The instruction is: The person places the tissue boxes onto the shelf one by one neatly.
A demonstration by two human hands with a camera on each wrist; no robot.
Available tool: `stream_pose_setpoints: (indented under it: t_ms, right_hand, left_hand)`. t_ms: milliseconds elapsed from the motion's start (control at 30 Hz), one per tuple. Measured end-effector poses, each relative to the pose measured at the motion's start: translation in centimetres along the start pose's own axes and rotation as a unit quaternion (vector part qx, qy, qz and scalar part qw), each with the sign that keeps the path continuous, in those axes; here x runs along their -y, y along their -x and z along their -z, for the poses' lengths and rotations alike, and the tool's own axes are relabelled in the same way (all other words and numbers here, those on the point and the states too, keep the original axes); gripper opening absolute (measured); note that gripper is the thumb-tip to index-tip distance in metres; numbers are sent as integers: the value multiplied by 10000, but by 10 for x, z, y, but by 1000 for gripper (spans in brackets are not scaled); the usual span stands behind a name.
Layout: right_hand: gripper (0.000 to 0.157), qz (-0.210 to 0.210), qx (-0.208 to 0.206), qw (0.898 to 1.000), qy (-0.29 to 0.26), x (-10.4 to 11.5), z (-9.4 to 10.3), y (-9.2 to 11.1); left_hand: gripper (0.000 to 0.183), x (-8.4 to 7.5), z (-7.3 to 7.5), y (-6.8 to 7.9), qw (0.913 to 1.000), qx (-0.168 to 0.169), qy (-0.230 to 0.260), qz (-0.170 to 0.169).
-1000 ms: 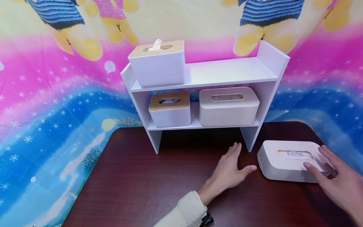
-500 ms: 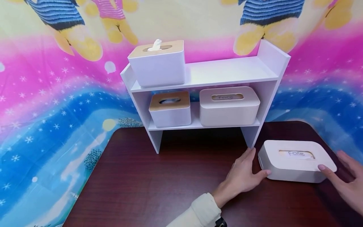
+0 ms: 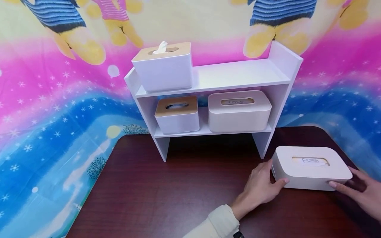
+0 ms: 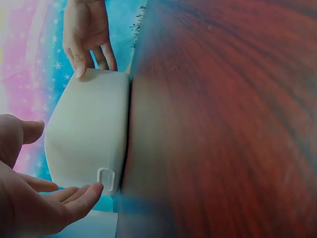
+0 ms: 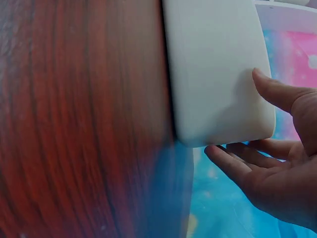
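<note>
A cream tissue box (image 3: 312,183) with an oval slot and the word "Face" showing inside it sits at the table's right side. My left hand (image 3: 260,186) is at its left end, fingers extended along that end and thumb toward the front. In the left wrist view, that hand's fingers (image 4: 91,196) reach a small raised loop (image 4: 106,176) low on the box. My right hand (image 3: 361,191) is at the opposite end, thumb at the front face. Its other fingers (image 5: 230,161) lie loosely along the end, partly hidden in the head view.
A white two-tier shelf (image 3: 247,72) stands behind. On it are a large wood-topped tissue box (image 3: 166,72), a smaller wood-topped one (image 3: 178,124) and another cream box (image 3: 239,120). The dark table (image 3: 166,198) ends at a patterned cloth (image 3: 53,132).
My left hand has moved right to the box's left end. My right hand has come off the lid and round to the right end. The box has stayed in place.
</note>
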State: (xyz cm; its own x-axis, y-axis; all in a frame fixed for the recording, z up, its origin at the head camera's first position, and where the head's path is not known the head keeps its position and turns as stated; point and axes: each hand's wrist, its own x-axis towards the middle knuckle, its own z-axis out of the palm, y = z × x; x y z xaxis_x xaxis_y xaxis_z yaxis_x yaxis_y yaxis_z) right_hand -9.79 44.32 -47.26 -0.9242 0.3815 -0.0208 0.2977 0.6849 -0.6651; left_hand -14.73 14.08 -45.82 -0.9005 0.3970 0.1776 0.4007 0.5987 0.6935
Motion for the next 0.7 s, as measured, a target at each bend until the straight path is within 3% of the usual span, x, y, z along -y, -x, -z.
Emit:
stream_pose_setpoints:
  t_ms: [133, 367, 600, 700]
  right_hand:
    - [91, -75, -13, 9997, 224, -2, -1, 1]
    - [78, 279, -266, 9987, 331, 1, -2, 7]
    - [85, -130, -209, 9971, 715, 9, -5, 17]
    - [83, -11, -318, 9971, 685, 9, -7, 20]
  left_hand:
    - [76, -1, -5, 0, 9999, -47, 69, 68]
    - [71, 1, -7, -1, 9996, -241, 138, 48]
    - [59, 5, -10, -4, 9990, -396, 204, -91]
    - [54, 6, -11, -3, 9985, -454, 238, -164]
